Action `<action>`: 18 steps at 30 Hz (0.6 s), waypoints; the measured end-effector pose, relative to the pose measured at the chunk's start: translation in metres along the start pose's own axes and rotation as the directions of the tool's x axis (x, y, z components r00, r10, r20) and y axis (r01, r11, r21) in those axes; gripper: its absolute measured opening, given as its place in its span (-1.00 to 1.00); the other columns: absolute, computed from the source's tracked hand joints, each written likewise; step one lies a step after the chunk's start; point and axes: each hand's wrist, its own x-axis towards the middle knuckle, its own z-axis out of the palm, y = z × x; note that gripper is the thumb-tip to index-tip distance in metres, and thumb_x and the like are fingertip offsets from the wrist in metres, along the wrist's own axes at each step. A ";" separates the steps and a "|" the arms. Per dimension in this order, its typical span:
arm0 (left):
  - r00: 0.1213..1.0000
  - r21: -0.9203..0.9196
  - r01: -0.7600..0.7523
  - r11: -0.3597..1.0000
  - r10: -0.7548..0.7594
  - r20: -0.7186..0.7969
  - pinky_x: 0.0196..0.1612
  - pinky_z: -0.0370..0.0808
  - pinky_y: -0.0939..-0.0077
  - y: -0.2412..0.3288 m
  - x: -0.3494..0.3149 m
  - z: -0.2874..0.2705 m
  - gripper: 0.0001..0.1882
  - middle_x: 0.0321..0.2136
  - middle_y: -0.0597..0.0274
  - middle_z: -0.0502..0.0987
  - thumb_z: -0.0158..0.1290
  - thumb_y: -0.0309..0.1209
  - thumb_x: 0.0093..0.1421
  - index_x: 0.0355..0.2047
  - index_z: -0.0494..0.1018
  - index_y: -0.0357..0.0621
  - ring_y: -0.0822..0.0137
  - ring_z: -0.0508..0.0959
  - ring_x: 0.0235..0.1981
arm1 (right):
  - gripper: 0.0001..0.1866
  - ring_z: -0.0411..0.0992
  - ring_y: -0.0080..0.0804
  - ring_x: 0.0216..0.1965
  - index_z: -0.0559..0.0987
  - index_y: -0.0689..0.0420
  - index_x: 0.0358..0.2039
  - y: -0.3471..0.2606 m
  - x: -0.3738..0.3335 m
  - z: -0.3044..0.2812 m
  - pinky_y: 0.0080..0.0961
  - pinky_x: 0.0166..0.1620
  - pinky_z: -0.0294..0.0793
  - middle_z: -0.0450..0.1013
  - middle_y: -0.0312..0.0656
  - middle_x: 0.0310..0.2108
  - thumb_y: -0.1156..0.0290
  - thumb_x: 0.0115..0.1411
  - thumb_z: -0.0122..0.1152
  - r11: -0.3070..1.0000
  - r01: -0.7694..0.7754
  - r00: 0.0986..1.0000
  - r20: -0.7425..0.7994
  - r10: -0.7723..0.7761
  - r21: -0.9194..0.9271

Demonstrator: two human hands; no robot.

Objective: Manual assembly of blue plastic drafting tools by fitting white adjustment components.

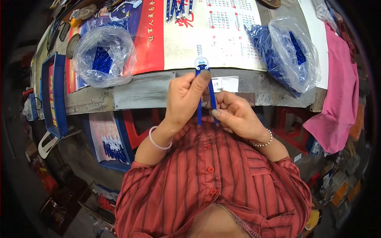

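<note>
A drawing compass with two blue legs and a white ribbed head is held upright in the picture, just in front of the table edge. My left hand pinches it below the white head, thumb on top. The thumb and fingers of my right hand are closed around the lower part of its right leg. Both legs stand slightly apart, their tips close to my shirt. Parts of the left leg are hidden behind my fingers.
Clear plastic bags of blue parts stand on the table at left and right. Several blue compass pieces lie at the far side on a printed calendar sheet. A blue tray sits lower left; a pink cloth hangs right.
</note>
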 end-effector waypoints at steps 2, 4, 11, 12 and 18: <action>1.000 -0.070 0.021 0.997 -0.021 0.009 -0.63 0.22 0.70 -0.006 0.000 0.001 -0.65 -0.70 0.42 0.39 0.05 -0.24 0.22 -0.60 0.37 -0.23 0.68 0.30 -0.64 | -0.82 0.08 -0.79 -0.70 0.35 0.21 -0.17 0.001 -0.003 0.000 -0.78 -0.66 0.03 0.28 -0.41 -0.56 0.43 0.25 0.02 1.000 -0.016 1.000 -0.009 0.016 0.017; 0.998 -0.172 0.067 0.983 -0.063 0.028 -0.61 0.23 0.71 0.003 -0.003 0.010 -0.67 -0.67 0.44 0.39 0.05 -0.25 0.22 -0.56 0.37 -0.23 0.67 0.30 -0.64 | -0.81 0.08 -0.79 -0.70 0.36 0.21 -0.16 0.001 -0.005 -0.002 -0.79 -0.66 0.04 0.28 -0.41 -0.56 0.43 0.25 0.01 0.999 -0.030 0.999 -0.021 0.030 0.034; 0.986 -0.289 0.155 0.945 -0.131 0.103 -0.62 0.20 0.73 -0.001 -0.001 0.006 -0.68 -0.67 0.44 0.36 0.07 -0.25 0.21 -0.57 0.36 -0.20 0.66 0.29 -0.65 | -0.80 0.08 -0.78 -0.72 0.36 0.21 -0.15 0.002 -0.010 0.000 -0.79 -0.66 0.06 0.27 -0.41 -0.58 0.43 0.25 0.00 1.000 -0.004 1.000 -0.029 0.004 -0.010; 0.994 -0.257 0.079 0.963 -0.058 0.087 -0.63 0.18 0.72 -0.003 0.000 0.007 -0.61 -0.69 0.44 0.35 0.02 -0.15 0.24 -0.59 0.36 -0.19 0.65 0.28 -0.65 | -0.80 0.08 -0.77 -0.72 0.36 0.21 -0.14 0.002 -0.010 -0.001 -0.79 -0.66 0.05 0.27 -0.41 -0.58 0.43 0.25 0.00 1.000 -0.005 0.999 -0.034 0.005 -0.008; 0.999 -0.092 0.005 0.996 0.000 0.049 -0.65 0.18 0.72 0.003 -0.003 0.011 -0.51 -0.70 0.43 0.36 -0.07 -0.02 0.26 -0.62 0.36 -0.19 0.66 0.30 -0.65 | -0.82 0.08 -0.77 -0.73 0.36 0.21 -0.17 0.004 -0.009 -0.001 -0.78 -0.67 0.04 0.27 -0.40 -0.59 0.43 0.25 -0.02 0.999 -0.031 0.999 -0.040 0.033 0.045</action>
